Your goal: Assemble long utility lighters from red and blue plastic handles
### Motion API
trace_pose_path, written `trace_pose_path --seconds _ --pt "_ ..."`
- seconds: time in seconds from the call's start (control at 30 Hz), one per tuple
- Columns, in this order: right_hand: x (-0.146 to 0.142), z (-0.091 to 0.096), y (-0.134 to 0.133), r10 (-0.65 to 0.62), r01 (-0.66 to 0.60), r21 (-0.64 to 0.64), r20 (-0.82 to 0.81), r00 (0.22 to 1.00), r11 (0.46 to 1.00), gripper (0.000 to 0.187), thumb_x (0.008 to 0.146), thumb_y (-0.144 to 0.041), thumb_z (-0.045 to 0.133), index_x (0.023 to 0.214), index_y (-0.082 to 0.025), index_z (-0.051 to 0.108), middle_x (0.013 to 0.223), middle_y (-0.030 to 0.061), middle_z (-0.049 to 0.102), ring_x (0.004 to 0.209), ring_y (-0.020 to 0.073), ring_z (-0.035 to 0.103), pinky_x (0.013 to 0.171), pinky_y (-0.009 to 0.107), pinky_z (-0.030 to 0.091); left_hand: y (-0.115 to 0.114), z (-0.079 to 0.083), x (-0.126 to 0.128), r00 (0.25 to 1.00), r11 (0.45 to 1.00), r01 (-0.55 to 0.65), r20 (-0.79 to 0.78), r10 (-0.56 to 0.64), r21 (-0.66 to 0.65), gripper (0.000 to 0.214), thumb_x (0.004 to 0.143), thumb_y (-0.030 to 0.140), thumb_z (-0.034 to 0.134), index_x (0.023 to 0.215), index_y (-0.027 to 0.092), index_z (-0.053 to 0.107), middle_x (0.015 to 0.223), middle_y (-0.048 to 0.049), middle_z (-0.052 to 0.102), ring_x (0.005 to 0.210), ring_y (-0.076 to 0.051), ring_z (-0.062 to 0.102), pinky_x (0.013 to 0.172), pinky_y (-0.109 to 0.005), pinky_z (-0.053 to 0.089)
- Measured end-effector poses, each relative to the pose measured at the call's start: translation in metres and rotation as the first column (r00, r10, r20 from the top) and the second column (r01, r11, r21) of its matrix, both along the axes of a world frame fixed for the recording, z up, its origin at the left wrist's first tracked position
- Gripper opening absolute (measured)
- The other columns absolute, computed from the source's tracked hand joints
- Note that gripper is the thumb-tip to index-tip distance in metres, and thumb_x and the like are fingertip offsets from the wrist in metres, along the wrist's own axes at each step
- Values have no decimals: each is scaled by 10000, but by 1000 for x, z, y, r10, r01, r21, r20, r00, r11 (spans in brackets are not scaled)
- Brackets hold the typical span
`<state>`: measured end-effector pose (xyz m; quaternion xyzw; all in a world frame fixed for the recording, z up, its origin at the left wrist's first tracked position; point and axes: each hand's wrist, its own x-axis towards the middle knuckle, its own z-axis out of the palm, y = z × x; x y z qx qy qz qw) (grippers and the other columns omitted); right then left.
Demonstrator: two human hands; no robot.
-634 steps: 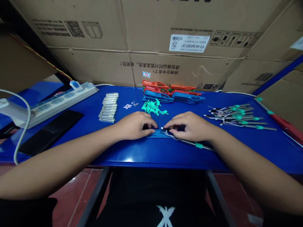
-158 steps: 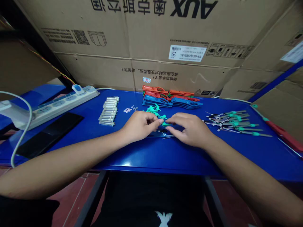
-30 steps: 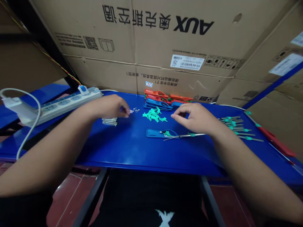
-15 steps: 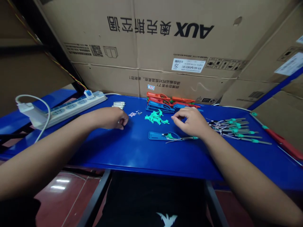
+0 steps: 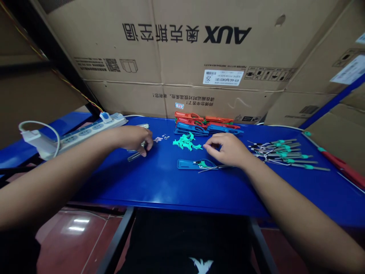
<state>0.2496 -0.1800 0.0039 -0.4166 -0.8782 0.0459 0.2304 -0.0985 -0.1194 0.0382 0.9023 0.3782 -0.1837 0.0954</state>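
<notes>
My left hand (image 5: 132,139) is shut on a slim glass-like tube (image 5: 136,155), which sticks out below my fingers and slants down to the left. Tiny white pieces (image 5: 159,138) lie just right of that hand. My right hand (image 5: 224,150) hovers over the blue table, its curled fingers apart and holding nothing. It is nearest a loose heap of green plastic parts (image 5: 185,142) and a blue plastic handle (image 5: 185,164), which has a green part, thin wire and a metal rod (image 5: 216,166) on it. Other tubes are mostly hidden behind my left hand and forearm.
Stacked red and blue plastic handles (image 5: 199,125) stand at the back. Several green-sleeved wired rods (image 5: 285,155) lie at right, beside a red-handled tool (image 5: 340,167). A white power strip (image 5: 85,132) lies at left, with cardboard boxes (image 5: 185,57) behind the table.
My left hand now shows a tube in its grip and has shifted slightly down. My right hand has moved a little down and left. The view has shifted slightly.
</notes>
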Motion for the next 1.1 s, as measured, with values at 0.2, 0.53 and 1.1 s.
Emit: trace_pose_path --seconds 0.2,0.53,1.1 --pt "0 1 0 -3 3 -34 0 1000 999 209 890 -283 579 812 -189 748 765 42 724 717 176 633 676 308 446 24 -8 30 974 990 141 175 -143 25 223 717 390 815 789 205 714 833 -10 679 776 -153 601 699 -229 394" --pt "3 2 -3 23 -23 -15 33 999 1000 220 907 -288 567 859 -190 759 819 51 740 762 189 652 724 323 471 25 -18 7 945 979 -184 289 152 86 185 785 359 691 867 216 773 881 -27 739 779 -157 640 716 -239 409" --pt "-2 -2 -6 86 -80 -73 81 993 994 253 936 -310 547 872 -182 755 818 49 725 752 173 641 717 309 455 34 -30 0 928 981 -191 330 174 19 277 811 424 623 905 192 742 868 -35 719 743 -146 612 680 -242 387"
